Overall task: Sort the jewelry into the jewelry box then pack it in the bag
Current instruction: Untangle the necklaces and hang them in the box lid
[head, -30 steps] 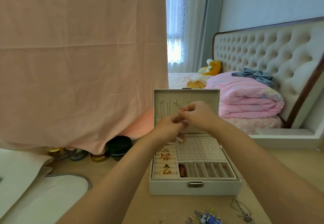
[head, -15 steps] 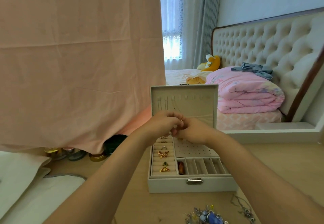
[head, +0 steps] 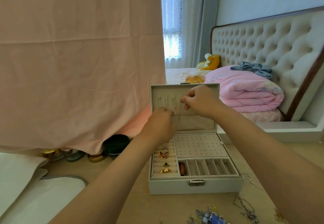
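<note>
Since half a second ago the two hands, which were together in front of the box, have separated and gone up to the open lid (head: pixel 192 123). At the left, the left hand (head: pixel 158 124) has its fingers curled at the lower end of a thin necklace (head: pixel 177 110), but I cannot tell if it really holds it. The jewelry box (head: pixel 194 186) stands open on the table (head: pixel 175 206), and at the right the right hand (head: pixel 201 101) pinches the top of the necklace by the row of hooks.
</note>
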Action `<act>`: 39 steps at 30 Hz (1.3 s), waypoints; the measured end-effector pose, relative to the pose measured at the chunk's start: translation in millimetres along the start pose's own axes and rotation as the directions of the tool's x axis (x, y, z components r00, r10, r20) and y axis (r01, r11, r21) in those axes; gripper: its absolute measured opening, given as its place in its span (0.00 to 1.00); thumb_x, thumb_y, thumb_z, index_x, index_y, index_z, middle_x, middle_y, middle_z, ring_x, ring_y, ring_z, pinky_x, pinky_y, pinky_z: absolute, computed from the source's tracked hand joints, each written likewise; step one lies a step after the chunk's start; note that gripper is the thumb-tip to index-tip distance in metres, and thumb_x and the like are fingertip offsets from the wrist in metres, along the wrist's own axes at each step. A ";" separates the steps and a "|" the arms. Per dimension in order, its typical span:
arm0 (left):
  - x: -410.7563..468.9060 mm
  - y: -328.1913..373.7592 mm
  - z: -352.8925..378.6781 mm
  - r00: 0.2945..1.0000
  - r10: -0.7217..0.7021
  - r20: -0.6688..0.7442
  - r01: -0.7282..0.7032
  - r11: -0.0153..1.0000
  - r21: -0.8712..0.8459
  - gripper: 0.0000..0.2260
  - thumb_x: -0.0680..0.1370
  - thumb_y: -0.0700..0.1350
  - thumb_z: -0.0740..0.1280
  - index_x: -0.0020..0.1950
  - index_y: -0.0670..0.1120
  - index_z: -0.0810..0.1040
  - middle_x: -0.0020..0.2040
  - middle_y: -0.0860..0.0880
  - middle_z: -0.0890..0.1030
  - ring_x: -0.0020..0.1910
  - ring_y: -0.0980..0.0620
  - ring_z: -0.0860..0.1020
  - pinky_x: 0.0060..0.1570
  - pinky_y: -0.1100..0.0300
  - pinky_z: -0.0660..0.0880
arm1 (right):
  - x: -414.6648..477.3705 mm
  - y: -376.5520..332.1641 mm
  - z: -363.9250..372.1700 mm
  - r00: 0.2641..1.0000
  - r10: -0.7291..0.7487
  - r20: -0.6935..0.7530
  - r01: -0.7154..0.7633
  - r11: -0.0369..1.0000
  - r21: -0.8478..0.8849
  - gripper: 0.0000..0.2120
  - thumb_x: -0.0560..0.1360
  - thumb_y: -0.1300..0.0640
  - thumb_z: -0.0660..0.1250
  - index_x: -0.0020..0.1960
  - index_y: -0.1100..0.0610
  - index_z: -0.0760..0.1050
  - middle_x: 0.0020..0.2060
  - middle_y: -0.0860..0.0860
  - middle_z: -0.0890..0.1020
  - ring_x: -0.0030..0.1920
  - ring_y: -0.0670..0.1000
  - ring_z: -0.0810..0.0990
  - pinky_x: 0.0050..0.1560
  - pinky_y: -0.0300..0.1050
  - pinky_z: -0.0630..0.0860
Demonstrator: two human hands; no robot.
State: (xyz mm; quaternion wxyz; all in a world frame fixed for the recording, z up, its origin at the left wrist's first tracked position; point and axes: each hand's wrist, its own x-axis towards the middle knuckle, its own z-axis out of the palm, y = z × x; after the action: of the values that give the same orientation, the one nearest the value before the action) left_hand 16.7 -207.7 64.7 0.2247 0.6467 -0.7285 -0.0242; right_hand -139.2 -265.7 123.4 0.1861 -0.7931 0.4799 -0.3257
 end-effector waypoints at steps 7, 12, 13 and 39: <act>-1.2 -2.6 12.4 0.996 0.093 0.011 -0.093 0.961 0.259 0.16 0.78 0.41 0.62 0.66 0.43 0.74 0.61 0.44 0.74 0.61 0.45 0.70 0.58 0.55 0.69 | 16.9 -0.4 6.7 0.998 -0.051 0.025 0.052 0.996 -0.068 0.15 0.80 0.55 0.66 0.35 0.52 0.80 0.35 0.47 0.84 0.23 0.38 0.77 0.35 0.40 0.73; 2.1 -0.8 13.0 0.996 0.081 0.034 -0.088 0.933 0.350 0.18 0.79 0.45 0.62 0.68 0.44 0.71 0.63 0.44 0.71 0.63 0.44 0.67 0.58 0.54 0.67 | 16.9 11.5 25.5 0.997 -0.040 0.064 0.046 0.995 -0.087 0.13 0.80 0.54 0.66 0.38 0.52 0.81 0.35 0.49 0.84 0.25 0.45 0.79 0.35 0.43 0.77; 2.3 -0.7 12.6 0.996 0.081 0.033 -0.088 0.933 0.350 0.18 0.79 0.45 0.62 0.68 0.44 0.71 0.63 0.44 0.71 0.63 0.44 0.67 0.59 0.54 0.67 | 15.5 14.6 29.9 0.996 -0.034 0.087 0.041 0.995 -0.086 0.10 0.80 0.54 0.66 0.41 0.51 0.82 0.37 0.49 0.84 0.26 0.45 0.79 0.34 0.43 0.77; -170.4 -47.9 -88.9 0.978 -0.169 0.120 0.168 0.986 0.024 0.08 0.80 0.49 0.67 0.57 0.55 0.81 0.52 0.58 0.82 0.51 0.58 0.79 0.54 0.57 0.78 | -142.8 -105.4 70.5 0.882 -0.191 0.431 0.251 0.964 -0.086 0.07 0.77 0.53 0.70 0.52 0.48 0.84 0.48 0.42 0.84 0.49 0.43 0.81 0.55 0.47 0.80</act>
State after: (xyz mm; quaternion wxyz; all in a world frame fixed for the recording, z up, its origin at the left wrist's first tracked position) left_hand 103.9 -30.3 78.4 0.1725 0.7048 -0.6837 -0.0778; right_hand -69.4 -91.4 88.6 0.1907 -0.9049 0.3566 -0.1326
